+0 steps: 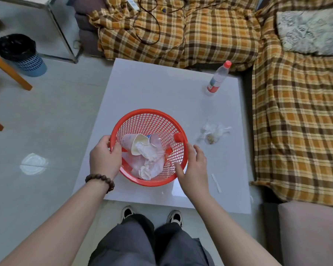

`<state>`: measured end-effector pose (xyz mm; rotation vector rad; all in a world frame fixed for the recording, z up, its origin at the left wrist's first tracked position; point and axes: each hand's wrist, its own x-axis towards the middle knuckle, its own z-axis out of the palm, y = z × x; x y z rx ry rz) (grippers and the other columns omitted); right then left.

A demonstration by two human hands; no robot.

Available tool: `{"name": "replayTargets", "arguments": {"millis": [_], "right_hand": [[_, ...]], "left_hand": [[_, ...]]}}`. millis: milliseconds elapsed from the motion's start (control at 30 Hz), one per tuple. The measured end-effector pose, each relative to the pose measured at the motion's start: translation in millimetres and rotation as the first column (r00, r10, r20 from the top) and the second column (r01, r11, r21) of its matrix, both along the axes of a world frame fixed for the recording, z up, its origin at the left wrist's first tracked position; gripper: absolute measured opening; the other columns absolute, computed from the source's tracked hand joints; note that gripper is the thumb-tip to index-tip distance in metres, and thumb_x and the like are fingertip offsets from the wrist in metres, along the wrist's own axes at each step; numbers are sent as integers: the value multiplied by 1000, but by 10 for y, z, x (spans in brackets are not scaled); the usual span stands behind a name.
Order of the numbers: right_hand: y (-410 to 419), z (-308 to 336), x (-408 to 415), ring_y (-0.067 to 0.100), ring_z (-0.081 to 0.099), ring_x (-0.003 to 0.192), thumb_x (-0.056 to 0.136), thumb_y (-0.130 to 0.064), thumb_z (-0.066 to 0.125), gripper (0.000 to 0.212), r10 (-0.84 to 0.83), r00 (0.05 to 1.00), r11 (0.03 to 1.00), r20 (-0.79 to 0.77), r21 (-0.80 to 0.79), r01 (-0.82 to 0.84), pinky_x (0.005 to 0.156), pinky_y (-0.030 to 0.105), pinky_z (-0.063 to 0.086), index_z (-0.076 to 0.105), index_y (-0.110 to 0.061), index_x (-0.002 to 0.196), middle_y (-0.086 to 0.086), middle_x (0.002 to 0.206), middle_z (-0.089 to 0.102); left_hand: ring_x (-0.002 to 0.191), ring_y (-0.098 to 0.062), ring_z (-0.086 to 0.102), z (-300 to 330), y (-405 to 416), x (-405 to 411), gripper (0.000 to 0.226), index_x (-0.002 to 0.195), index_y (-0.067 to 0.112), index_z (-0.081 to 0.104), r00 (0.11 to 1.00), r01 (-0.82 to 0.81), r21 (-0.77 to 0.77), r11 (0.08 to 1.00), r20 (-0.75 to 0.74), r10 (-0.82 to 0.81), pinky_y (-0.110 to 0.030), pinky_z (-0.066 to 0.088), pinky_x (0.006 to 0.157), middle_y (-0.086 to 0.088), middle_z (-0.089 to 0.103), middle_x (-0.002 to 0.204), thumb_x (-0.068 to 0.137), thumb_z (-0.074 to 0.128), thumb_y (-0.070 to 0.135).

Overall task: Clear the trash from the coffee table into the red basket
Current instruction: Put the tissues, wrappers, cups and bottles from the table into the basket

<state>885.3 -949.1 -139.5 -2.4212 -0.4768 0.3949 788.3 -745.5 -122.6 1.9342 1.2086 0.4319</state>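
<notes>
A plaid-covered sofa wraps the far and right sides of the scene, with a patterned cushion on its right part and a dark cable lying across the far part; the white bench stands in front of it on a pale tiled floor; a blue bin with a black liner sits far left, beside an orange wooden chair leg; the red basket rests on the near half of the bench and holds a paper cup on its side, an empty clear bottle with a red cap, and crumpled tissues; the left hand, a bead bracelet on its wrist, grips the basket's left rim with fingers curled over it; the right hand is at the basket's right rim with fingers loosely spread, its grip wide and holding nothing; an upright water bottle stands near the far right corner; a crumpled clear wrapper lies right of the basket, well apart from it; a thin paper strip lies near the right wrist
</notes>
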Motion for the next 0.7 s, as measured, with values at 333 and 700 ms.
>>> {"name": "replayTargets", "arguments": {"millis": [333, 700], "right_hand": [[-398, -204, 227, 0, 42, 102, 85, -19, 50, 60, -36, 986, 990, -165, 132, 58, 86, 19, 34, 32, -30, 140, -16, 112, 44], [-1674, -377, 1101, 16, 46, 117, 87, -23, 46, 56, 276, 944, 951, -179, 191, -242, 95, 35, 43, 32, -30, 141, -3, 132, 50]], "left_hand": [[64, -13, 55, -34, -382, 219, 10, 91, 17, 60, 999, 25, 33, 999, -22, -24, -21, 37, 52, 9, 58, 71, 89, 51, 18], [72, -18, 55, -270, -2085, 425, 13, 96, 16, 62, 958, -270, 41, 962, -91, 273, -25, 38, 55, -1, 61, 84, 90, 51, 21]]}}
